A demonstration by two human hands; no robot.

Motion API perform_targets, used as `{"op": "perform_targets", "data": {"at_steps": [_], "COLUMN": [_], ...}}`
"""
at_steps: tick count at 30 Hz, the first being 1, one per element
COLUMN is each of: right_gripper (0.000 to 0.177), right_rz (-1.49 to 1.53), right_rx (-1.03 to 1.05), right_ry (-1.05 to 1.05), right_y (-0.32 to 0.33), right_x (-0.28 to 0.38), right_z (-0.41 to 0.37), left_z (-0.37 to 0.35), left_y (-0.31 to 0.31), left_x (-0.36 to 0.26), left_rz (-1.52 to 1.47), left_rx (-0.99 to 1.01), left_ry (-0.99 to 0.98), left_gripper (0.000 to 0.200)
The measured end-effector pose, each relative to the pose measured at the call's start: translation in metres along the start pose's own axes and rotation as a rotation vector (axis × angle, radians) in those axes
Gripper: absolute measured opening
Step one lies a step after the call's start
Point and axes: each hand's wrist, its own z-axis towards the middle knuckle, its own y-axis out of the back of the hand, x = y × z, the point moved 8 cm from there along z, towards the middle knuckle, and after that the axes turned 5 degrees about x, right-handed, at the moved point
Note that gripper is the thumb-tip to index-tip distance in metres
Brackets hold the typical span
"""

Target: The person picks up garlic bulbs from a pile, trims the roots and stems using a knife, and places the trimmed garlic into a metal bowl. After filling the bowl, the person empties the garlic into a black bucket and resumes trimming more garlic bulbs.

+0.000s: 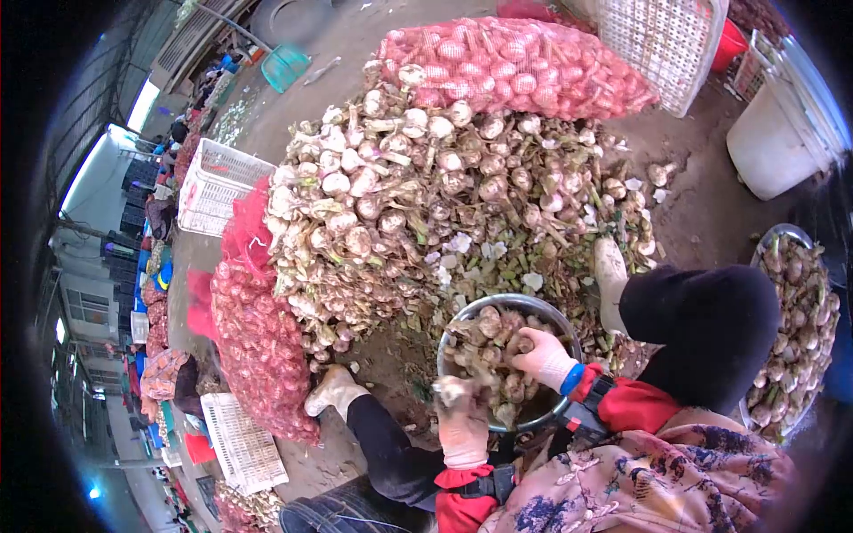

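Observation:
A metal bowl [573, 330] of garlic bulbs stands between my feet. Over its near left rim, my left hand [462, 435] is closed on a garlic bulb [451, 389]; motion blurs the fingers a little. My right hand [544, 360], in a pale glove, is above the bowl's right half. Its fingers are curled together by the garlic, and what they grip is hidden. A big heap of garlic with stems [391, 195] rises beyond the bowl, with peeled skins and cut stems on the ground in front of it.
Red mesh sacks of garlic lie behind [515, 67] and left [258, 355] of the heap. A basin of garlic [791, 329] sits at my right. White crates [222, 182], a white bucket [777, 142] and a green shovel [284, 67] stand around. Other people are far left.

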Motion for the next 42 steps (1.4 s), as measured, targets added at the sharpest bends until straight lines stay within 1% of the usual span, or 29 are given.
{"op": "perform_targets", "data": {"at_steps": [2, 3, 4, 6, 8, 9, 10, 12, 13, 14, 17, 19, 20, 23, 24, 26, 27, 28, 29, 30, 31, 32, 34, 35, 36, 38, 39, 40, 42], "right_gripper": [0.037, 0.036, 0.034, 0.035, 0.043, 0.051, 0.053, 0.052, 0.052, 0.036, 0.04, 0.026, 0.026, 0.025, 0.025, 0.035, 0.049, 0.059, 0.061, 0.063, 0.066, 0.058, 0.047, 0.039, 0.036, 0.029, 0.023, 0.02, 0.025], "right_rz": [0.136, 0.175, 0.212, 0.154, 0.163, 0.251, 0.148, 0.081, 0.054, 0.185, 0.184, 0.162, 0.164, 0.111, 0.109, 0.044, 0.068, 0.007, 0.052, 0.098, 0.022, 0.097, -0.04, -0.153, -0.179, -0.48, -0.537, -0.659, -0.78], "right_rx": [-0.087, -0.083, -0.079, -0.094, -0.051, -0.024, -0.055, -0.003, -0.027, 0.0, 0.03, -0.052, -0.048, 0.022, 0.027, -0.001, 0.084, 0.12, 0.144, 0.167, 0.174, 0.207, 0.167, 0.227, 0.202, 0.184, 0.242, 0.318, 0.439], "right_ry": [0.136, 0.082, 0.027, 0.029, -0.048, 0.037, 0.076, 0.01, 0.015, -0.098, -0.095, 0.093, 0.095, -0.024, -0.019, 0.019, -0.063, -0.059, -0.073, -0.087, -0.119, -0.087, -0.02, 0.061, 0.155, 0.45, 0.469, 0.478, 0.418], "right_y": [0.005, 0.009, 0.011, 0.01, -0.004, -0.01, -0.011, -0.017, -0.015, -0.019, -0.02, -0.017, -0.018, -0.02, -0.02, -0.018, -0.019, -0.026, -0.032, -0.036, -0.034, -0.038, -0.03, -0.036, -0.04, -0.046, -0.055, -0.063, -0.075], "right_x": [-0.02, -0.013, -0.009, -0.009, -0.044, -0.043, -0.04, -0.04, -0.03, -0.032, -0.03, -0.019, -0.019, -0.006, -0.002, 0.008, 0.017, -0.003, -0.022, -0.035, -0.034, -0.04, -0.001, -0.004, -0.004, 0.039, 0.04, 0.044, 0.048], "right_z": [0.017, 0.012, 0.01, 0.013, 0.029, 0.033, 0.032, 0.033, 0.029, 0.028, 0.029, 0.029, 0.026, 0.014, 0.01, 0.001, -0.007, 0.001, 0.008, 0.007, 0.004, 0.004, -0.02, -0.015, -0.016, -0.039, -0.045, -0.052, -0.062], "left_z": [0.014, 0.032, 0.039, 0.075, 0.122, 0.139, 0.155, 0.2, 0.225, 0.24, 0.256, 0.24, 0.221, 0.15, 0.136, 0.115, 0.107, 0.092, 0.067, 0.066, 0.073, 0.073, 0.028, 0.013, 0.005, -0.013, -0.015, -0.013, -0.005], "left_y": [0.031, 0.068, 0.046, 0.012, -0.011, -0.039, -0.066, -0.091, -0.093, -0.097, -0.092, -0.087, -0.086, -0.087, -0.07, -0.021, 0.006, -0.009, -0.01, 0.023, 0.092, 0.136, 0.082, 0.06, 0.059, 0.049, 0.064, 0.081, 0.07], "left_x": [0.009, 0.014, -0.017, -0.071, -0.121, -0.144, -0.162, -0.178, -0.179, -0.18, -0.183, -0.192, -0.195, -0.192, -0.186, -0.163, -0.143, -0.127, -0.111, -0.101, -0.084, -0.044, -0.042, -0.044, -0.042, -0.039, -0.032, -0.023, -0.014], "left_rz": [0.606, 0.799, 1.071, 1.239, 1.384, 1.564, 1.743, 2.047, 2.208, 2.275, 2.302, 2.128, 1.88, 1.468, 1.31, 0.954, 1.451, 1.956, 2.222, 1.865, 1.013, 0.159, 0.101, 0.05, 0.048, 0.255, 0.341, 0.338, 0.97], "left_rx": [0.023, 0.039, -0.084, -0.207, -0.327, -0.393, -0.458, -0.563, -0.577, -0.573, -0.551, -0.538, -0.375, -0.214, -0.193, -0.139, -0.079, -0.004, -0.132, -0.087, -0.083, -0.074, -0.084, -0.084, -0.097, 0.034, 0.004, -0.008, 0.447], "left_ry": [0.101, -0.053, -0.153, -0.423, -0.653, -0.744, -0.835, -0.824, -0.573, -0.617, -0.59, -0.704, -0.878, -1.186, -1.022, -0.924, -1.011, -1.057, -1.032, -0.782, -0.42, -0.063, -0.088, -0.12, -0.113, -0.173, -0.168, -0.15, -0.285], "left_gripper": [0.053, 0.074, 0.077, 0.071, 0.06, 0.06, 0.061, 0.068, 0.079, 0.079, 0.075, 0.071, 0.067, 0.067, 0.071, 0.056, 0.047, 0.039, 0.031, 0.035, 0.036, 0.037, 0.038, 0.04, 0.04, 0.05, 0.063, 0.063, 0.069]}}
